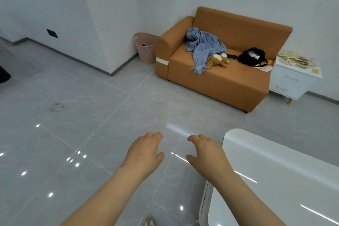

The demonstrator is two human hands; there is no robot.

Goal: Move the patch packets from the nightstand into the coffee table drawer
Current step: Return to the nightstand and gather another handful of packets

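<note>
As 2 hands (pixel 145 154) (pixel 206 153) hover, 1 nightstand (pixel 291 83) bears perhaps 10 patch packets (pixel 295 59).

The sofa (pixel 220 79) stands at the upper right of the frame, against the wall. A basket (pixel 145 49) sits just left of it, a nightstand (pixel 291 83) just right. Packets (pixel 297 59) lie piled on the nightstand. On the sofa, left to right: a shirt (pixel 205 46), a toy (pixel 217 60) partly under it, a phone (pixel 232 56), a bag (pixel 252 57). A table (pixel 284 180) fills the lower right.
</note>
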